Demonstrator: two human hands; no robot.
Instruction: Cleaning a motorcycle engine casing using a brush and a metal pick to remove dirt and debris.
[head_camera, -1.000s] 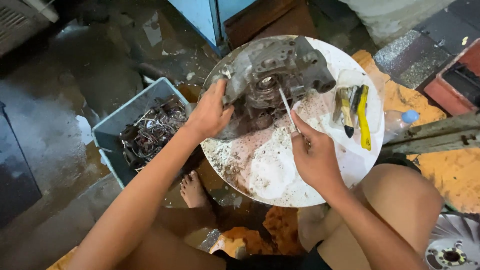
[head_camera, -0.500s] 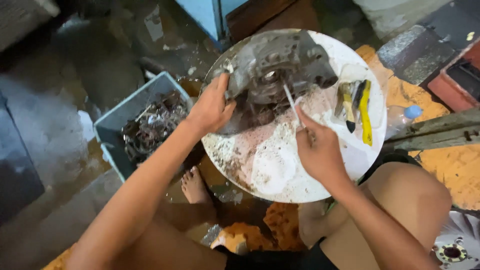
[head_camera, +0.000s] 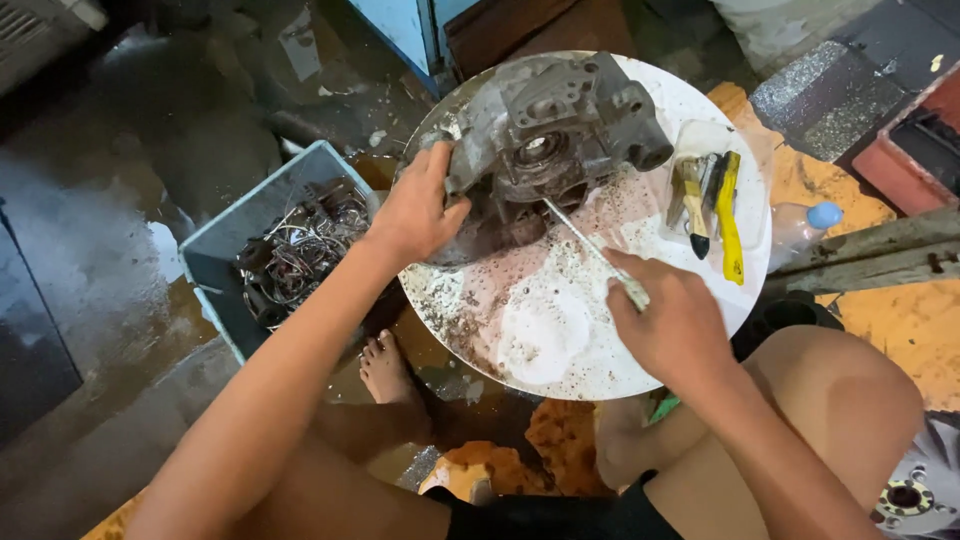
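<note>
Our left hand (head_camera: 415, 212) grips the grey metal engine casing (head_camera: 545, 135) on the round white tray (head_camera: 560, 340); our right hand (head_camera: 668, 325) pinches a thin metal rod (head_camera: 580, 235), its tip against the casing. Brushes (head_camera: 710, 200) lie just beside.

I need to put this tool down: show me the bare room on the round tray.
Free: the near part of the round white tray, between the left hand and right hand. Crowded: the far side, with the grey metal casting and the brushes.
</note>
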